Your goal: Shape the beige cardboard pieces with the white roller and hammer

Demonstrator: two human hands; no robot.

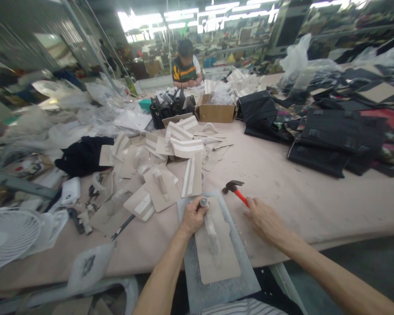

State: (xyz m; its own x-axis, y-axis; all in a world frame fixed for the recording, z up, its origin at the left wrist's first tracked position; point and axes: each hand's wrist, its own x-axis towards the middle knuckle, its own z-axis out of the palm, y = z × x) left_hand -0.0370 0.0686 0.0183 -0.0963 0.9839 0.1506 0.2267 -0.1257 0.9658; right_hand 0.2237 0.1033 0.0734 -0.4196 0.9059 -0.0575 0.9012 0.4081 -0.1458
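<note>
In the head view my left hand (193,215) is closed around a short metal rod (204,201), its round top end showing above my fingers. Under that hand lies a beige panel (226,260) with a plastic-wrapped handle (212,238) running along its middle. The panel rests on a flat grey slab (198,295) at the table's front edge. To the right, my right hand (264,218) grips the red handle of a claw hammer (240,195). The hammer's dark head is apart from the rod, to its upper right. The rod's lower end is hidden.
Beige panels with white strips (187,146) are heaped beyond the slab and to its left. A cardboard box (216,113) and black bags (157,109) stand farther back. Black bag pieces (331,135) lie right, a white fan (13,238) left. A person (186,70) sits opposite.
</note>
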